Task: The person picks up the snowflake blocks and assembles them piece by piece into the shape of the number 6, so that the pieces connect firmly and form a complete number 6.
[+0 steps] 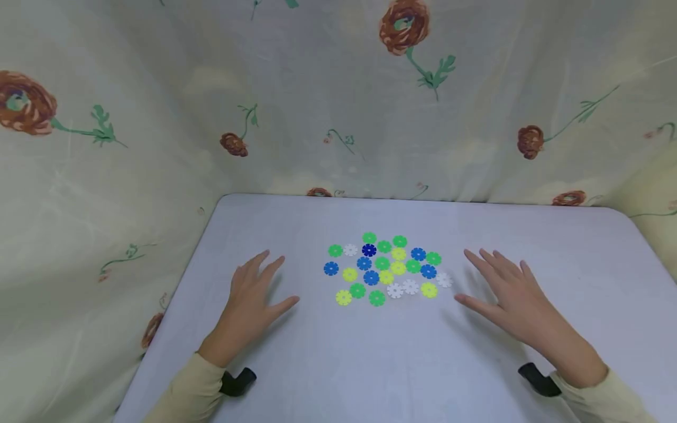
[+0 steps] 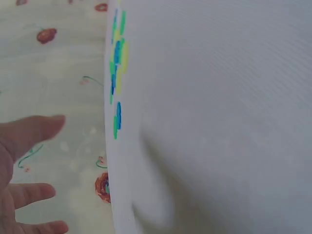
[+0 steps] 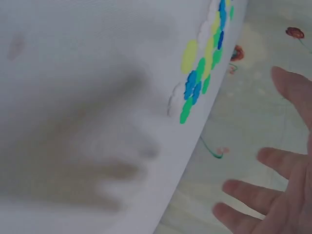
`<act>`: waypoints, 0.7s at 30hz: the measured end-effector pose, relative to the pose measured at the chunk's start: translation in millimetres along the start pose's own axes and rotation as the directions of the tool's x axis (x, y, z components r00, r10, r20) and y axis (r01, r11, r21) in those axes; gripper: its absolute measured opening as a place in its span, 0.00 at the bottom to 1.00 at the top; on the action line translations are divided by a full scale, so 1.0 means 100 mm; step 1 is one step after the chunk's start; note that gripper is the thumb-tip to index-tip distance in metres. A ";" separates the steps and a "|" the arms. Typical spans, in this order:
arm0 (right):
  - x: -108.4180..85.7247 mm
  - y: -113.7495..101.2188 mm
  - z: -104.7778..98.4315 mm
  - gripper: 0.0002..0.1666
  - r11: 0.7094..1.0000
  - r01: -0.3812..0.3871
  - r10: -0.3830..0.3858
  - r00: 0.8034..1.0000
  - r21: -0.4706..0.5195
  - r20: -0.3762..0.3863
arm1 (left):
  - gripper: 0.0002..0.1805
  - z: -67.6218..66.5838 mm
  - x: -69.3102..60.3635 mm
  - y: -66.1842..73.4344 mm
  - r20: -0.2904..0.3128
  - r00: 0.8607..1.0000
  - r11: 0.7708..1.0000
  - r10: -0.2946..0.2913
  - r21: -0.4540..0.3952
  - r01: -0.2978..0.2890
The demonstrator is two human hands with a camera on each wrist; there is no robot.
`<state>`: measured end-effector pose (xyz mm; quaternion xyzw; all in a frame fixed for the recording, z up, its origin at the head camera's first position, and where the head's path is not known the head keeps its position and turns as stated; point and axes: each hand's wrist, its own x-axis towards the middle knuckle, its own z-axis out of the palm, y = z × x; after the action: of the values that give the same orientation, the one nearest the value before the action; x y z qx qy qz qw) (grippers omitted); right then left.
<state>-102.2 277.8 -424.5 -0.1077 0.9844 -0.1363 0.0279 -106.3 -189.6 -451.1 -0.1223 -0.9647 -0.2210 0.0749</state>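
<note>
We observed the left hand (image 1: 250, 296) and right hand (image 1: 514, 298), both empty with fingers spread, above the table (image 1: 344, 364); the discs (image 1: 379, 264) lay clustered on it, between the two.

notched green, blue, yellow, white discs (image 1: 382, 263) lie flat, clustered.

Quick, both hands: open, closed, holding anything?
Left hand: open, fingers spread, holding nothing.
Right hand: open, fingers spread, holding nothing.
</note>
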 end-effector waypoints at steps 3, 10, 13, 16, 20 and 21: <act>0.03 -0.06 0.00 0.52 0.999 0.012 -0.013 1.000 0.031 0.022 | 0.38 0.04 0.07 0.07 0.018 1.000 0.997 -0.015 -0.081 0.016; 0.13 -0.17 0.06 0.39 0.991 0.030 -0.038 0.997 0.127 0.063 | 0.29 0.15 0.29 0.17 0.147 0.987 0.984 -0.063 -0.154 0.086; 0.19 -0.21 0.09 0.35 0.985 0.056 -0.065 0.997 0.165 0.050 | 0.27 0.21 0.41 0.21 0.167 0.984 0.985 -0.057 -0.154 0.083; 0.26 -0.24 0.12 0.31 0.975 0.092 -0.101 0.994 0.200 0.036 | 0.25 0.27 0.52 0.25 0.185 0.981 0.983 -0.059 -0.163 0.089; 0.35 -0.29 0.18 0.29 0.965 0.118 -0.134 0.990 0.233 0.053 | 0.23 0.33 0.63 0.31 0.207 0.975 0.979 -0.078 -0.171 0.114; 0.37 -0.30 0.20 0.28 0.963 0.123 -0.141 0.988 0.240 0.057 | 0.23 0.34 0.65 0.32 0.210 0.974 0.978 -0.085 -0.170 0.122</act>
<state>-130.6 236.2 -436.3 -0.1740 0.9502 -0.2495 0.0676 -163.4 -133.3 -455.5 -0.0998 -0.9482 -0.2981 -0.0464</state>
